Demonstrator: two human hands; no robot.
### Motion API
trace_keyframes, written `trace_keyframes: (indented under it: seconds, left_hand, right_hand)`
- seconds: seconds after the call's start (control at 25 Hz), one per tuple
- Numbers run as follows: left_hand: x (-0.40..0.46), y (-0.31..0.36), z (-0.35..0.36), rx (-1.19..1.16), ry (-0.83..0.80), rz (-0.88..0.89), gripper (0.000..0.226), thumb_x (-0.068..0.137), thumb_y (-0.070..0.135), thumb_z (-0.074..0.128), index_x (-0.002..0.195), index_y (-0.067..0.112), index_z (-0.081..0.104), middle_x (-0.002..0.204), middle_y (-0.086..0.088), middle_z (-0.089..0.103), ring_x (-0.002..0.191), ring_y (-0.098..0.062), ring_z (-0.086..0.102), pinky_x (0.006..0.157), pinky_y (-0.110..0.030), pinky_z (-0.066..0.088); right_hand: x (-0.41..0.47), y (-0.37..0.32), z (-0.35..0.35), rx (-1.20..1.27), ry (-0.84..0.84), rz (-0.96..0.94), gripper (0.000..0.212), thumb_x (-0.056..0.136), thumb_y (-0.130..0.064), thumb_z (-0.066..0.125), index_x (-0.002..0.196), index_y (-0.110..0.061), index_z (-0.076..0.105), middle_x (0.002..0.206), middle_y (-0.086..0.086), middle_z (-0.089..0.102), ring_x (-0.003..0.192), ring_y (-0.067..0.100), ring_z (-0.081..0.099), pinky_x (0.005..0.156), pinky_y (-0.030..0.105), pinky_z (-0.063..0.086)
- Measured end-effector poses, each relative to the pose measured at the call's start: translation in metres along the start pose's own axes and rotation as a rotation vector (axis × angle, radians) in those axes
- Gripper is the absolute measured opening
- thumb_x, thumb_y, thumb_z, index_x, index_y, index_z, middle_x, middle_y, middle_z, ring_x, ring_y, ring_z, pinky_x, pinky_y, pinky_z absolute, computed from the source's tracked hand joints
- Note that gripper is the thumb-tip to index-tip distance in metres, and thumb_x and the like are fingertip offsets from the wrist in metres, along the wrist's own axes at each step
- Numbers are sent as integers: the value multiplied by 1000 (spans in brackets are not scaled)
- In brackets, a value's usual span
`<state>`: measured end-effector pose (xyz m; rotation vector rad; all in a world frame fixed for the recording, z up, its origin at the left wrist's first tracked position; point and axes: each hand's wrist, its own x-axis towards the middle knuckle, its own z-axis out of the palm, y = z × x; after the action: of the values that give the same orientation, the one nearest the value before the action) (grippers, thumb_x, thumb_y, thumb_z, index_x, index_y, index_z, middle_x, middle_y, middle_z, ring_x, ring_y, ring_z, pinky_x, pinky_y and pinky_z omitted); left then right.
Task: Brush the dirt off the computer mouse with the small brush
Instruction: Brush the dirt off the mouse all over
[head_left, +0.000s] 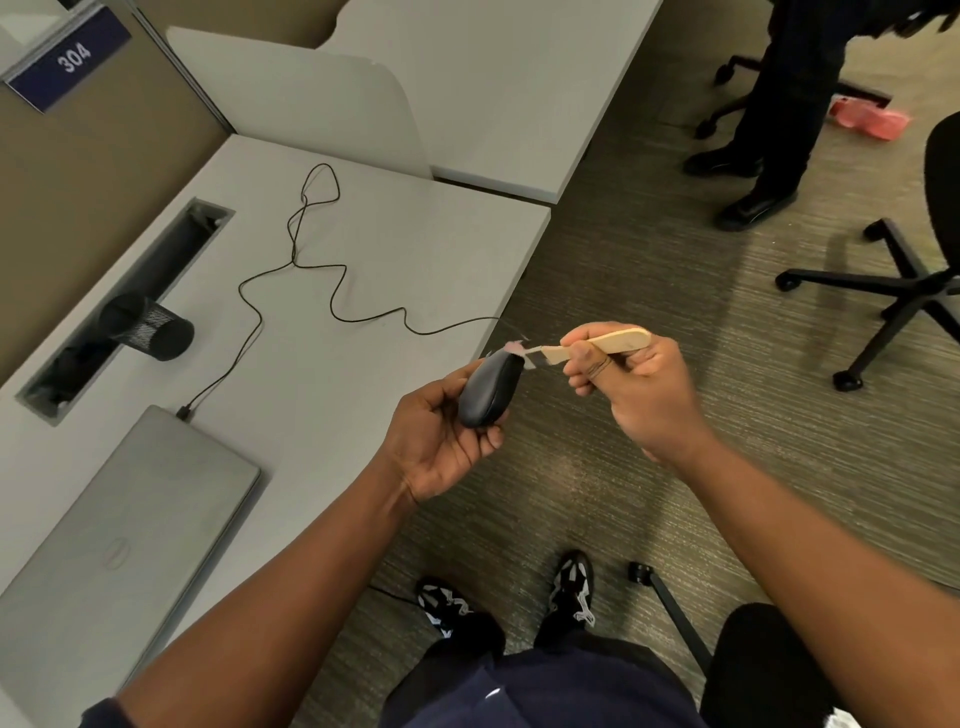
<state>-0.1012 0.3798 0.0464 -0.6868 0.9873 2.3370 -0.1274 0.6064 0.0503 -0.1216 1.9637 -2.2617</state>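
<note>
A: Where is the computer mouse (491, 392) now?

B: Off the desk (363, 218), held in the air just past its near right edge, over the carpet (597, 291). The left hand (441, 441) cups it from below, fingers curled round the body. Long axis runs from near-left to far-right, far end tilted up.

A: And the small brush (597, 347)?

B: The right hand (639, 384) pinches its wooden handle, thumb and fingers clenched round it. The handle lies nearly level, bristles pointing left. The bristle tip meets the mouse's far, upper end; it is blurred there, so contact is probable, not certain.

A: The relation that matters next?

B: The mouse lies left of the brush fingers, and the brush axis roughly continues the mouse's axis. My judgement: strokes along that line, with the left hand turning the mouse to offer fresh faces. Brushing looks under way, not finished.

A: Surroundings?

B: The mouse cable (322, 270) snakes across the desk toward a closed laptop (119, 545) at near left; a mesh pen cup (150, 327) stands beyond it. An office chair (904, 280) stands at far right.
</note>
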Motion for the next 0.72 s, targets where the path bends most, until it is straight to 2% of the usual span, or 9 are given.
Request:
trace_keyframes:
  seconds: [0.2, 0.36, 0.56, 0.72]
  left_hand:
    - [-2, 0, -10, -70, 41, -2, 47, 87, 20, 59, 131, 6, 68, 118, -23, 64, 84, -29, 69, 64, -34, 60]
    - [-3, 1, -9, -118, 22, -15, 55, 88, 18, 61, 141, 6, 60, 132, -23, 56, 102, -35, 67, 68, -39, 65]
    - [-3, 1, -7, -100, 27, -5, 50, 90, 19, 58, 139, 7, 61, 122, -25, 61, 83, -29, 70, 63, -32, 60]
    - [-5, 1, -6, -72, 4, -10, 51, 93, 18, 57, 143, 7, 60, 118, -25, 64, 81, -30, 71, 64, -32, 61]
  right_hand:
    - [-4, -9, -1, 93, -275, 76, 18, 93, -19, 68, 102, -7, 77, 79, 9, 75, 72, 19, 69, 65, 27, 58]
    - [-2, -10, -1, 173, -378, 147, 16, 92, -20, 68, 100, -10, 79, 80, 10, 75, 72, 19, 70, 65, 27, 58]
    - [-3, -1, 1, 153, -161, 121, 15, 89, -24, 71, 97, -15, 79, 79, 8, 75, 72, 17, 68, 65, 26, 58]
    - [3, 5, -6, 87, 36, 78, 11, 96, -17, 68, 99, -17, 79, 81, 5, 75, 74, 17, 68, 67, 27, 58]
